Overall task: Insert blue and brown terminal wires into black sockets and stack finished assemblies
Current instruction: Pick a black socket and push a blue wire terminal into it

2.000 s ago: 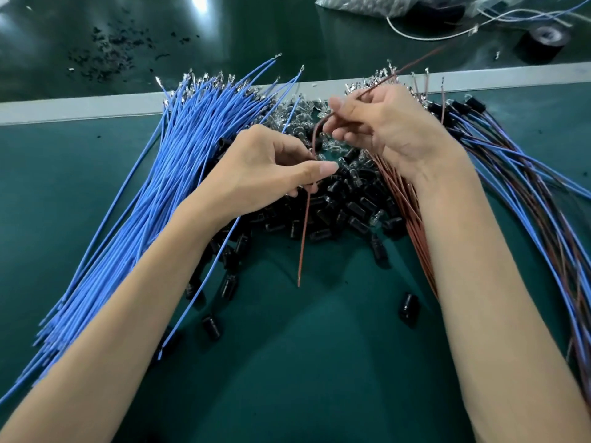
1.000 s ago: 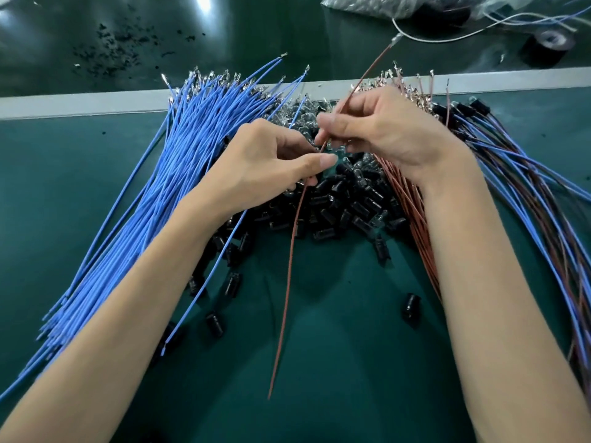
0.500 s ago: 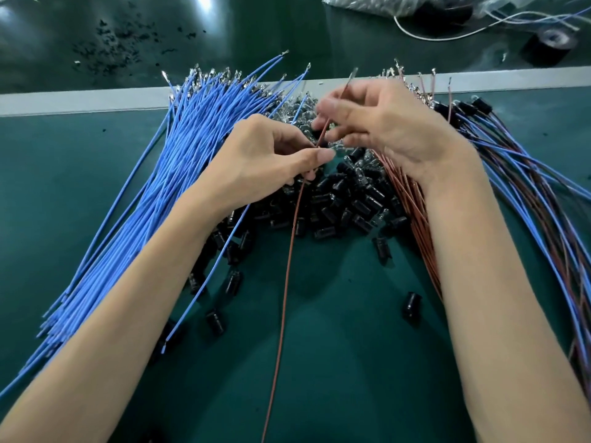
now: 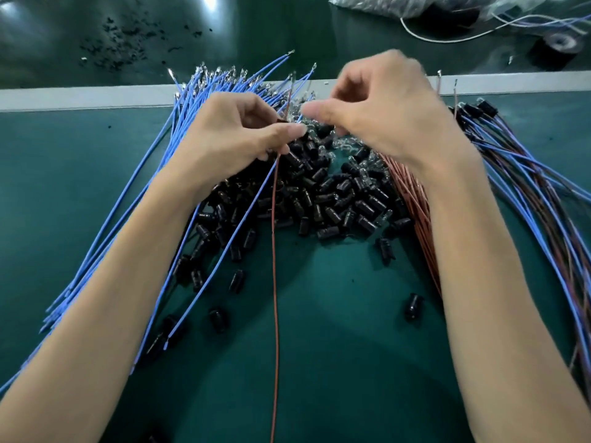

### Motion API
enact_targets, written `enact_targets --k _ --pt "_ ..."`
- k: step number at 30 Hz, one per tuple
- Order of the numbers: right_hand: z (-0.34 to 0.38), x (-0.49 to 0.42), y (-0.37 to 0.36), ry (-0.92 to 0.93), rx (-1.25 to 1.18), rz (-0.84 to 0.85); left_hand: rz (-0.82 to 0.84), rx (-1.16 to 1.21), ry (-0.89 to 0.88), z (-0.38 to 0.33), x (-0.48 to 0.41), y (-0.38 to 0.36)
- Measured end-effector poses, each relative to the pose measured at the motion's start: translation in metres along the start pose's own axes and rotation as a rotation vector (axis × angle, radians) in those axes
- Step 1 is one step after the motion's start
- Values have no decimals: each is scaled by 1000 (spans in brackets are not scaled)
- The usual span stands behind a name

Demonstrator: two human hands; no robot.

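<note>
The left hand (image 4: 243, 139) pinches a brown wire (image 4: 275, 298) and a blue wire (image 4: 225, 251) together above the pile of black sockets (image 4: 335, 193), both wires trailing down towards the person over the green mat (image 4: 335, 346). The right hand (image 4: 383, 113) hovers just beside it with curled fingers, blurred, so whether it holds anything cannot be told

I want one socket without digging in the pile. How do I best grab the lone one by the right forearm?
Pinch the lone socket across its round barrel, coming straight down. It seems to lie on its side on the mat, apart from the pile, so both flanks are free; the right hand is nearest.
</note>
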State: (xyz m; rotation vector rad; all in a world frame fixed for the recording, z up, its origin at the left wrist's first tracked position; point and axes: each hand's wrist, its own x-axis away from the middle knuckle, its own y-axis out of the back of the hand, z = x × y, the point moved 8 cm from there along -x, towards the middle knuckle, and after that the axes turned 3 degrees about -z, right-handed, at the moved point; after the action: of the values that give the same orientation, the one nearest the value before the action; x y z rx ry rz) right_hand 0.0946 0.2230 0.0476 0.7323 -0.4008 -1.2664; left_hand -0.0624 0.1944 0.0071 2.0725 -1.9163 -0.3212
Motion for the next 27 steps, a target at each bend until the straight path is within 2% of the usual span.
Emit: enact_targets --k 1,4,5,7,10,17,27 --pt "19 7 -12 71 -52 134 -8 -3 7 2 -1 4" --pt "62 52 -81 198 -150 754 -18 20 18 5 -2 11" --pt "70 66 -102 219 -125 890 -22 31 19 5 -3 11" --pt "71 84 -138 208 -33 1042 -31 20 13 5 -4 10" --pt "62 88 -160 166 37 1072 -25 13 8 4 -4 6" --pt "52 80 -155 121 36 1007 11 -60 -16 7 -3 -2" --pt "50 75 -150 98 83 983 33 -13 -41 3 -1 -4"
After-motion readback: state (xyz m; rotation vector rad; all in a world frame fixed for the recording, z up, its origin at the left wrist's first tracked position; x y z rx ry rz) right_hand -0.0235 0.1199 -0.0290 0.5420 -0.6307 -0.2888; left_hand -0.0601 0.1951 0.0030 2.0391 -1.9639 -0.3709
